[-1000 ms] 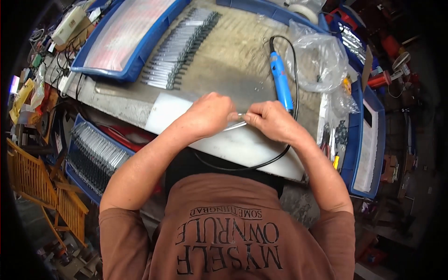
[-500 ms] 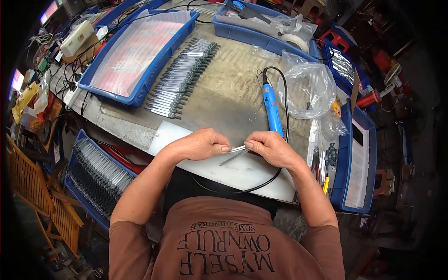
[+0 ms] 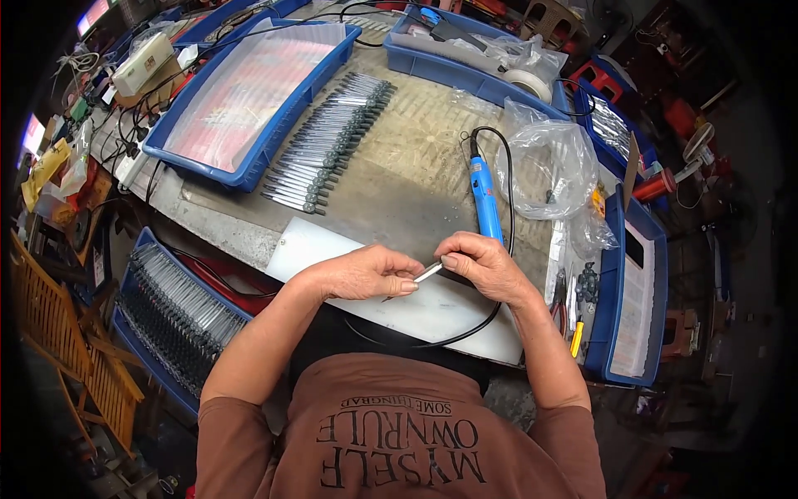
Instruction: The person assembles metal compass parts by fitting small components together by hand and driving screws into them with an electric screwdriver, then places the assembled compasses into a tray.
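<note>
My left hand (image 3: 366, 273) and my right hand (image 3: 486, 268) meet over a white board (image 3: 440, 320) at the table's near edge. Between their fingertips is a slim silvery rod-like piece (image 3: 428, 273), pinched from both sides. Its exact kind is too small to make out, and the fingers cover its ends. A thin dark tip shows just below my left fingers. Beyond my right hand lies a blue electric screwdriver (image 3: 484, 195) with a black cord. Farther left, a row of slim metal rods with dark fittings (image 3: 332, 141) rests on the table.
A blue tray lined with translucent sheet (image 3: 249, 108) stands at the far left. Another blue tray (image 3: 461, 68) sits at the back, beside clear plastic bags (image 3: 553, 162). Pliers (image 3: 559, 308) and a yellow-handled tool (image 3: 577, 338) lie right. A filled blue crate (image 3: 179, 308) is at lower left.
The silvery piece has tilted, its left end now lower. My left hand has shifted slightly right and down, covering most of the thin dark rod that showed below it. The screwdriver stays put.
</note>
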Tool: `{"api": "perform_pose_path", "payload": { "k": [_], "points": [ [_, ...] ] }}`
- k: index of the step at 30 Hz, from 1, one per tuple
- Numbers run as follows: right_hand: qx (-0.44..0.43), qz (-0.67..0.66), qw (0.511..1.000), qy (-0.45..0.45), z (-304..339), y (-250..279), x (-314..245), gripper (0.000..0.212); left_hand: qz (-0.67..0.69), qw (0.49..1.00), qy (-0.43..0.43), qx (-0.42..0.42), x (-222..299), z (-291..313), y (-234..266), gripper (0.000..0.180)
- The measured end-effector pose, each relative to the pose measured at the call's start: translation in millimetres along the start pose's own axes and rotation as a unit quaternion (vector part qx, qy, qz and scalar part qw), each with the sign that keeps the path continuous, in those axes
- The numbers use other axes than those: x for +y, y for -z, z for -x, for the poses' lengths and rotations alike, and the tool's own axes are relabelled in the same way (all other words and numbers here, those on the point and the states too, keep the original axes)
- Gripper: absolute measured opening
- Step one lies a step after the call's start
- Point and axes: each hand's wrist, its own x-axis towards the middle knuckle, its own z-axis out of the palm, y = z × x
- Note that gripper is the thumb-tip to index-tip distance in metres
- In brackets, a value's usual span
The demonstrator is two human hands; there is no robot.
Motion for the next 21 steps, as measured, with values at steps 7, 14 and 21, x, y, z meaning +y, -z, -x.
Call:
{"api": "perform_pose_path", "payload": {
  "k": [7,14,21],
  "points": [
    [0.002,-0.039,0.999,-0.016,0.6,-2.6,5.5,0.015,0.151,0.988,0.008,0.020,-5.0,-2.1,-4.7,0.032],
    [-0.001,-0.077,0.997,-0.013,-0.1,-7.3,5.2,0.017,0.231,0.972,-0.017,0.028,-11.3,-8.4,-16.0,0.019],
    [0.140,-0.256,0.955,-0.061,4.7,-26.8,11.6,0.029,0.247,0.952,-0.006,0.182,-11.2,-10.7,-30.6,0.014]
  ]
}}
